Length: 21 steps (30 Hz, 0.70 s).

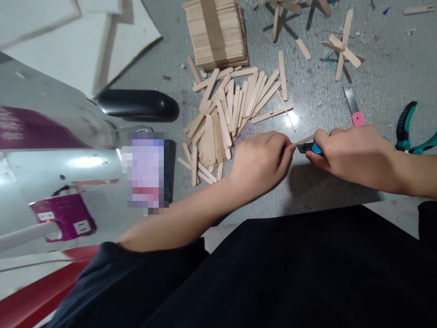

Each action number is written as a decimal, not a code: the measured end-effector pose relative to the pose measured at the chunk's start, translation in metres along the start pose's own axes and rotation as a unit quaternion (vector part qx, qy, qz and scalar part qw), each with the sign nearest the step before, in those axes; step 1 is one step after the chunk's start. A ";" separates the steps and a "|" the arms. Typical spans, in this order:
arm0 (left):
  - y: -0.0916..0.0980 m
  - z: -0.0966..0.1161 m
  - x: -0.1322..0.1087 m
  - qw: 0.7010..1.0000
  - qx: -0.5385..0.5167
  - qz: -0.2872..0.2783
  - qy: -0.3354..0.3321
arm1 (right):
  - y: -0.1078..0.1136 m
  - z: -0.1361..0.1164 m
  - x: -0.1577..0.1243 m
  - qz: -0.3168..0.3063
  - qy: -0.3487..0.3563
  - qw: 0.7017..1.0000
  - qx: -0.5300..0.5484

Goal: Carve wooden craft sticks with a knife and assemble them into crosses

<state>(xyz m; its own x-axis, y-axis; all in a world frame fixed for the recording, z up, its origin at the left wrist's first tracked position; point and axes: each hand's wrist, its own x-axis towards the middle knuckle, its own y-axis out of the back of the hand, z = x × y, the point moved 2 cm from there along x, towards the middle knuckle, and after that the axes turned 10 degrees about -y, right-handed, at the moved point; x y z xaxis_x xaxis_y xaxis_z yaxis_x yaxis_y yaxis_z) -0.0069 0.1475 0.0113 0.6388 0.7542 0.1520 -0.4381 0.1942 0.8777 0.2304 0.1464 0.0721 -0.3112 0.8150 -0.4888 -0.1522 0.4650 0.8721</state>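
My left hand (261, 157) is closed, its thumb and fingertips pinching the near end of a thin wooden craft stick (305, 139). In my closed right hand (357, 157) is a blue utility knife (316, 148), its dark blade end pointing left against the stick close to my left fingertips. The far part of the stick runs behind my right fingers, so its full length is hidden. Just left of my left hand spreads a loose pile of craft sticks (235, 107). Beyond my right hand lies a pink-handled blade (355, 109).
A banded bundle of craft sticks (216, 32) stands at the back. Crossed-stick assemblies (343, 48) sit at back right, and teal-handled pliers (406, 127) at far right. On the left are a black rounded object (139, 105), a blurred-out phone-like device (167, 168) and a purple power socket (64, 216).
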 end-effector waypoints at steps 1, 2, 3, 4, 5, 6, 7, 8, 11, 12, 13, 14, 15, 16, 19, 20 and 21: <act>0.000 0.000 0.000 1.000 -0.003 -0.001 0.000 | 0.000 0.000 0.000 0.004 0.006 1.000 0.002; 0.000 -0.001 0.000 1.000 -0.005 -0.003 -0.001 | 0.000 0.000 -0.001 0.008 0.007 1.000 0.005; -0.001 -0.001 0.000 1.000 -0.006 -0.006 -0.004 | 0.000 0.001 -0.001 0.011 0.004 1.000 0.011; -0.001 -0.001 0.000 1.000 -0.006 -0.010 -0.010 | 0.000 0.002 -0.002 0.013 0.003 1.000 0.020; -0.001 -0.001 0.000 1.000 -0.002 -0.014 -0.016 | -0.001 0.003 -0.002 0.015 0.001 0.999 0.028; -0.001 -0.001 0.000 1.000 0.004 -0.017 -0.024 | -0.001 0.003 -0.002 0.018 0.001 0.999 0.036; -0.001 -0.001 0.000 0.999 0.011 -0.021 -0.033 | -0.001 0.004 -0.002 0.020 0.002 0.999 0.042; -0.002 -0.001 0.000 0.999 0.019 -0.024 -0.042 | -0.002 0.004 -0.002 0.021 0.005 0.999 0.044; -0.002 0.000 0.000 0.997 0.030 -0.036 -0.068 | -0.005 0.004 -0.001 0.017 0.005 1.000 0.019; -0.002 0.000 0.000 0.996 0.028 -0.043 -0.077 | -0.006 0.004 0.000 0.017 0.006 1.000 0.009; -0.001 0.001 0.000 0.995 0.026 -0.051 -0.083 | -0.007 0.003 0.001 0.016 0.010 1.000 0.002; -0.001 0.001 0.000 0.994 0.022 -0.060 -0.088 | -0.008 0.002 0.001 0.015 0.016 1.000 -0.006; 0.000 0.002 0.000 0.993 0.019 -0.068 -0.091 | -0.008 0.001 0.002 0.011 0.023 1.000 -0.015; 0.001 0.003 0.000 0.993 0.016 -0.077 -0.092 | -0.008 0.001 0.003 0.006 0.025 0.999 -0.029; 0.005 0.007 0.001 0.990 0.031 -0.101 -0.094 | -0.006 -0.002 0.004 -0.007 0.016 0.996 -0.086; 0.006 0.008 0.001 0.989 0.042 -0.106 -0.095 | -0.005 -0.003 0.004 -0.009 0.016 0.995 -0.098; 0.006 0.010 0.001 0.988 0.053 -0.111 -0.097 | -0.005 -0.004 0.003 -0.010 0.017 0.994 -0.103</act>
<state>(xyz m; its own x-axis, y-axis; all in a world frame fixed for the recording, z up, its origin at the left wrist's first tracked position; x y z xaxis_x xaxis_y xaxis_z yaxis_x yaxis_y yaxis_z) -0.0028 0.1433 0.0212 0.8250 0.5645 0.0261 -0.2123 0.2667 0.9401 0.2266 0.1456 0.0663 -0.3372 0.7922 -0.5087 -0.3476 0.3974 0.8493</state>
